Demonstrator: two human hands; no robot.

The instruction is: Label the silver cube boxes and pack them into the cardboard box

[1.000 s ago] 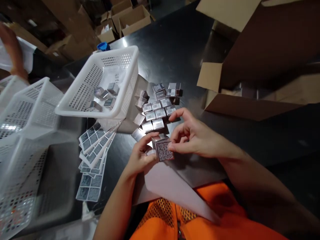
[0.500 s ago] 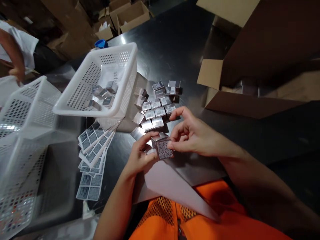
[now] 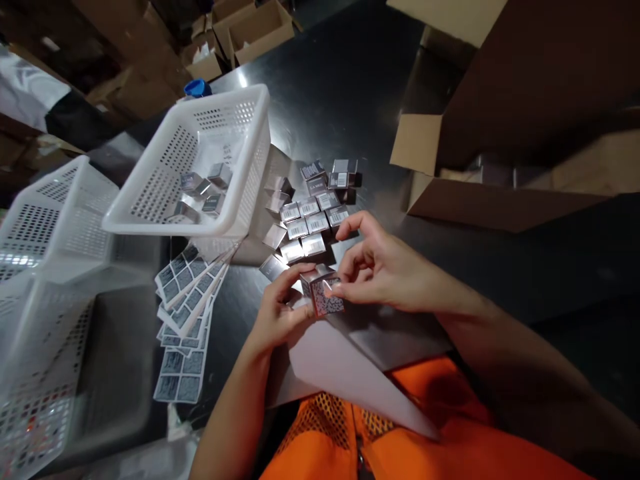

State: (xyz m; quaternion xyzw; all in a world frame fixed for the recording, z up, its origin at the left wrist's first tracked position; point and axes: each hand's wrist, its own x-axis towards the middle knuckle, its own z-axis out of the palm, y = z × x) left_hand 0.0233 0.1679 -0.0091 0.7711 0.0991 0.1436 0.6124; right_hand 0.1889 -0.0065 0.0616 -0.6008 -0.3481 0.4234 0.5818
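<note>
A small silver box (image 3: 328,303) with a speckled black-and-white label on its near face is gripped by my left hand (image 3: 285,310), fingers along the top and thumb at the lower left. At the label's right side, my right hand (image 3: 373,270) is closed with its thumb pressed on the face and the index finger raised in a bend. A shiny glint lies beside that thumb; whether a label edge is pinched there is unclear. Just beyond my hands stand several similar silver boxes (image 3: 314,223), many showing barcodes. Fanned label sheets (image 3: 183,370) lie left of my left hand.
A white perforated basket (image 3: 255,160) holds several silver boxes. More white baskets (image 3: 83,193) stand at the far left. An open cardboard carton (image 3: 500,200) is on the right. A pale sheet (image 3: 340,373) lies below my hands on the metal table (image 3: 345,87).
My right thumb has shifted slightly inward across the label, and a glint now shows beside it. The box tilts a little. The other person's arm at far left has gone from sight.
</note>
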